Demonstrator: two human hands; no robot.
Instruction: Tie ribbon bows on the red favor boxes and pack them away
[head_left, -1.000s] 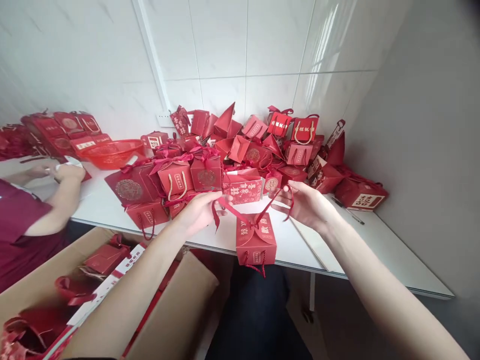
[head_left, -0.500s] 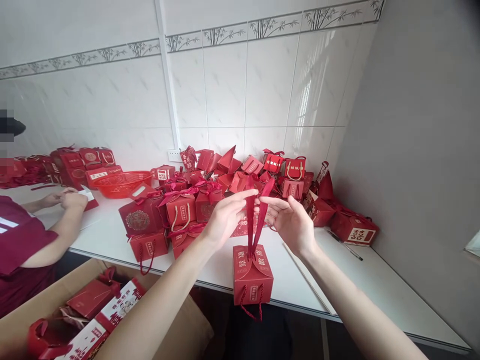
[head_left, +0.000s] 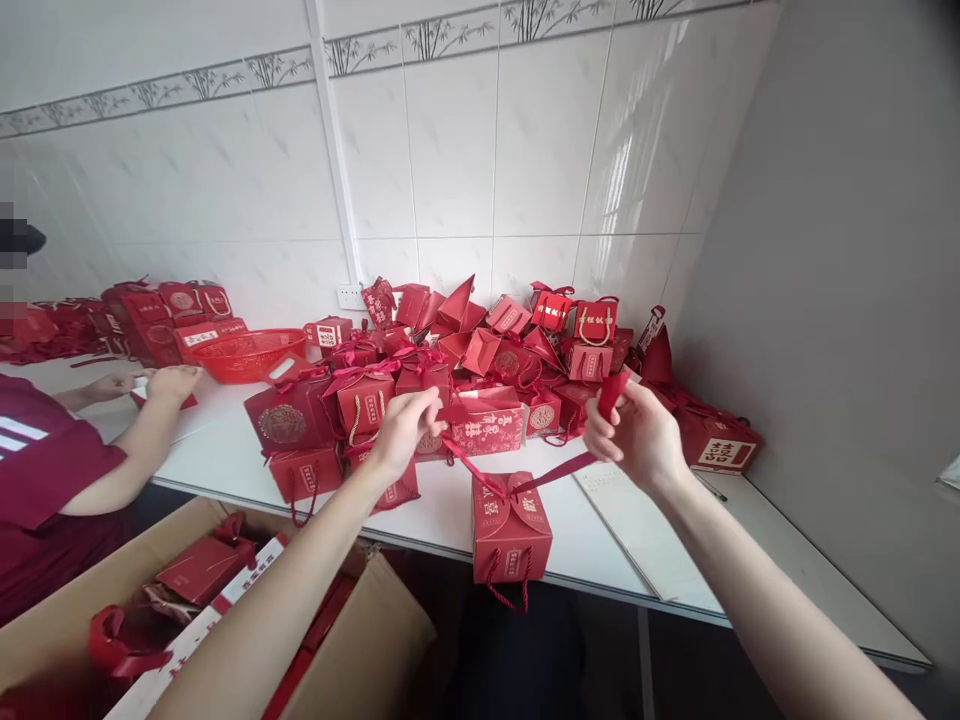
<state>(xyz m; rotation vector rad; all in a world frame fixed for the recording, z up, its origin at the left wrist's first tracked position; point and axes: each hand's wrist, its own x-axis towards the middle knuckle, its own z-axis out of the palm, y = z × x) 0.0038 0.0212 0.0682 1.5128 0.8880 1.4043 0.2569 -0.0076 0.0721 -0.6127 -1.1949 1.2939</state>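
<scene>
A small red gift box (head_left: 512, 535) with gold lettering stands at the table's front edge, its rope handle hanging down in front. A dark red ribbon (head_left: 555, 472) comes out of the box's top and spreads to both sides. My left hand (head_left: 409, 430) pinches one end of it, left of the box. On the right, the other end is gripped between the thumb and fingers of my right hand (head_left: 637, 425), with the tip sticking up. Both ribbon ends are stretched outward, low over the box.
Behind stands a heap of red gift boxes (head_left: 480, 350). A red plastic basket (head_left: 247, 355) is at left, near a co-worker's hands (head_left: 172, 385). A notepad (head_left: 630, 530) and pen lie on the right. An open cardboard carton (head_left: 375, 630) with red boxes sits below left.
My hands have moved apart and outward. The ribbon ends, upright and close together before, now stretch left and right from the box's top.
</scene>
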